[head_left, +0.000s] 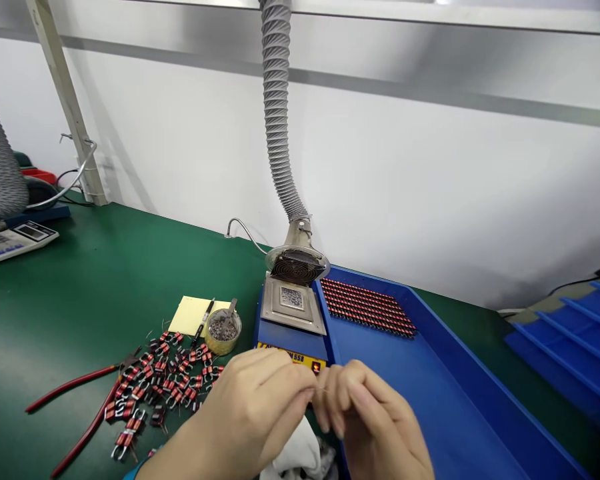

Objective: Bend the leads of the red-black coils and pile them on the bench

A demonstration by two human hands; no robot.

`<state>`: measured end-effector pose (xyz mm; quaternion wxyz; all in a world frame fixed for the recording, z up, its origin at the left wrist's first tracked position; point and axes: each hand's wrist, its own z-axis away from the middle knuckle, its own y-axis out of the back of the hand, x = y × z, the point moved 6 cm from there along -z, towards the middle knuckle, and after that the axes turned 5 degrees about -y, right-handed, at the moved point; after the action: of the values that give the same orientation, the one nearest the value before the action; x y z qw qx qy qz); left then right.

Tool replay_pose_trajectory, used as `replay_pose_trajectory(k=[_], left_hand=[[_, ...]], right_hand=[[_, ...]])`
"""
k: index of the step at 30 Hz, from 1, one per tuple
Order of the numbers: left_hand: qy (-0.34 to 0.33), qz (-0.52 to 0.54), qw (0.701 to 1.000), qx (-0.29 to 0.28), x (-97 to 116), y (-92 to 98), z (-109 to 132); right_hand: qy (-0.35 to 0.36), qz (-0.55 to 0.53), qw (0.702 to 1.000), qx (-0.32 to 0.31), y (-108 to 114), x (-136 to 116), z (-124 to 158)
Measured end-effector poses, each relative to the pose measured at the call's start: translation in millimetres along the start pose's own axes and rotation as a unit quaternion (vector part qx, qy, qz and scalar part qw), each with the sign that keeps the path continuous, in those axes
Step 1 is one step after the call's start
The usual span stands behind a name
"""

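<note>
My left hand (260, 403) and my right hand (375, 420) meet near the bottom middle, both closed with fingertips pinched. A thin wire (323, 389) runs across the small gap between them, its left end in the left fingertips. What the right fingers hold is hidden behind them. Just beyond the hands stands a blue soldering pot (295, 339) with a square of grey metal (292, 297) in its top plate. Left of my left hand lies a loose pile of small red-and-black wound coils (167, 380) with wire ends.
Red-handled cutting pliers (83, 380) lie beside the coils. Behind are a yellow notepad (184, 315), a pen (203, 323) and a cup of grey bits (222, 341). A blue tray (430, 400) holds coil rows (367, 308). An extraction hose (277, 127) hangs above the pot.
</note>
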<state>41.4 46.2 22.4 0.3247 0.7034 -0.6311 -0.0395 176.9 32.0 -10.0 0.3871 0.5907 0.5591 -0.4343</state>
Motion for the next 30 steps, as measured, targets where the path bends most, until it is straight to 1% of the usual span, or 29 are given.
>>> replay_pose_trajectory(k=[1,2,3,5,6,7,8,9,10,11,12,13,14,15,16,18,20,21,23,24,25,26,28,29,30], left_hand=[[0.013,0.014,1.000,0.005,-1.1,0.8,0.2],[0.028,0.032,0.999,0.010,-2.5,1.5,0.4],[0.040,0.051,0.998,0.013,-3.6,2.0,0.6],[0.046,0.069,0.996,0.018,-4.2,2.8,0.6],[0.041,0.060,0.997,0.020,-3.7,3.1,0.5],[0.030,0.039,0.999,0.020,-2.7,3.2,0.4],[0.012,0.011,1.000,0.017,-1.0,2.6,0.4],[-0.008,-0.021,1.000,0.011,1.0,1.6,0.5],[-0.028,-0.055,0.998,0.007,3.1,0.4,0.7],[-0.046,-0.082,0.996,0.004,5.2,-0.8,1.0],[-0.059,-0.099,0.993,0.002,6.7,-1.7,1.3],[-0.063,-0.103,0.993,0.003,7.6,-1.9,1.3],[-0.056,-0.093,0.994,0.008,7.3,-1.3,1.1],[-0.041,-0.071,0.997,0.014,6.3,-0.2,0.7],[-0.021,-0.039,0.999,0.020,4.7,1.0,0.2],[0.024,0.031,0.999,0.027,0.6,2.7,-0.5],[0.051,0.079,0.995,0.023,-2.1,2.8,-0.7],[0.055,0.088,0.994,0.021,-2.6,2.8,-0.6],[0.043,0.073,0.996,0.016,-1.8,2.6,0.0],[0.029,0.055,0.998,0.012,-0.6,2.0,0.4],[0.012,0.031,0.999,0.004,0.9,0.8,1.0],[-0.005,0.005,1.000,-0.005,2.5,-1.0,1.5],[-0.032,-0.038,0.999,-0.020,4.9,-4.3,2.5],[-0.038,-0.051,0.998,-0.018,5.4,-4.6,2.6],[-0.035,-0.055,0.998,-0.010,5.1,-3.9,2.5]], right_hand=[[0.029,-0.010,0.999,0.014,2.2,-3.9,0.7],[0.072,0.012,0.997,0.026,3.3,-9.4,2.0],[0.118,0.058,0.991,0.033,2.7,-15.0,3.9],[0.202,0.158,0.965,0.047,-2.0,-24.1,8.7],[0.226,0.193,0.953,0.055,-4.3,-26.3,10.7],[0.233,0.212,0.947,0.063,-6.1,-26.7,11.6],[0.217,0.218,0.949,0.065,-7.2,-24.5,11.0],[0.175,0.207,0.961,0.057,-7.7,-19.3,8.8],[0.110,0.174,0.978,0.037,-8.1,-11.3,6.0],[0.036,0.122,0.992,0.010,-9.0,-1.9,3.8],[-0.028,0.060,0.998,-0.015,-10.1,6.2,2.9],[-0.069,0.000,0.997,-0.029,-10.5,11.4,2.6],[-0.078,-0.045,0.995,-0.032,-9.5,12.3,2.1],[-0.052,-0.063,0.996,-0.025,-7.0,9.2,1.2],[-0.005,-0.051,0.999,-0.011,-3.7,3.3,0.6],[0.113,0.035,0.993,0.023,0.8,-11.6,2.0],[0.207,0.141,0.967,0.038,-1.3,-23.2,6.0],[0.240,0.187,0.952,0.040,-3.9,-27.0,8.2],[0.276,0.250,0.927,0.043,-8.6,-30.7,11.7],[0.269,0.267,0.924,0.045,-9.6,-30.2,11.9],[0.241,0.269,0.931,0.047,-9.2,-27.7,10.7],[0.190,0.254,0.947,0.041,-8.3,-22.5,8.2],[0.059,0.164,0.984,0.026,-5.4,-7.7,3.4],[0.012,0.101,0.995,0.019,-4.7,-1.9,2.4],[-0.009,0.044,0.999,0.018,-3.9,1.2,1.9]])
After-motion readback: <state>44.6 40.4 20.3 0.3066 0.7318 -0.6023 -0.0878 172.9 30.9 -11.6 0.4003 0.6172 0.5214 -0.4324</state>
